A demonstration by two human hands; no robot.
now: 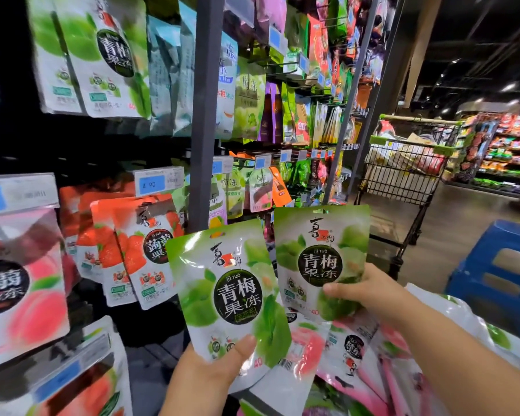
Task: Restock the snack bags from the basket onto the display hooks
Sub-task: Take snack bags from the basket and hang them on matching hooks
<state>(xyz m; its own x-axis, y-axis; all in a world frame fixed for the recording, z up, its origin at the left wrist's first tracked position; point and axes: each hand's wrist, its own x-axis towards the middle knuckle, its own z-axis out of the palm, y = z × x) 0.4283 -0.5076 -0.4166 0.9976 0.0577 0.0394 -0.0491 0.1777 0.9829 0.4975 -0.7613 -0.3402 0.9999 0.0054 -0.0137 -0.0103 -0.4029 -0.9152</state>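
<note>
From the head camera, the left hand (210, 367) gripped the bottom edge of a green snack bag (225, 292), thumb curled over its front, and held it upright before the display rack (205, 115). The right hand (365, 291) pinched the lower right corner of a second green bag (321, 259), which was held just beside the first and a little higher. Under both hands lay a pile of pink and green bags (327, 352); what held them could not be made out. On the rack to the left hung strawberry bags (146, 250) below a blue price tag (158, 182), with peach bags (21, 280) nearer. More green bags (111, 55) hung at the top. A shopping cart (403, 172) and a blue stool (499, 265) stood in the aisle on the right.
</note>
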